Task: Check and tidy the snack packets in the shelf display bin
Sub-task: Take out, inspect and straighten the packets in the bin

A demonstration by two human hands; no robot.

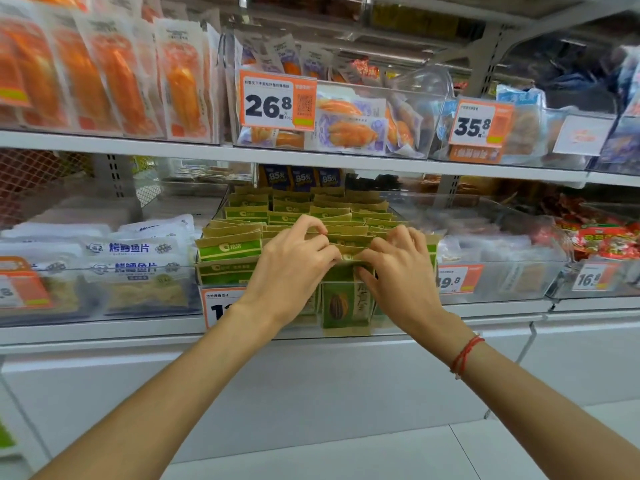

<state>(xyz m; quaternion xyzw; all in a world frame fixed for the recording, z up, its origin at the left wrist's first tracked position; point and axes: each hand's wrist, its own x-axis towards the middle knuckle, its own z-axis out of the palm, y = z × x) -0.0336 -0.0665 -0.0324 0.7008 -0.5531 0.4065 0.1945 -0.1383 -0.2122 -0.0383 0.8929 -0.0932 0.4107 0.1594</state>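
Observation:
A clear display bin on the middle shelf is packed with rows of green and tan snack packets standing upright. Both hands reach into the bin's front rows. My left hand has its fingers curled over the packet tops, pinching one packet's edge near the middle. Beside it, my right hand pinches the top of a front packet between thumb and fingers. The two hands almost touch. One packet's front with a seed picture shows through the bin's front wall below the hands.
White fish-slice packets fill the bin to the left. A bin of clear packets and red packets lies to the right. Orange price tags hang above. A white shelf ledge juts out under my forearms.

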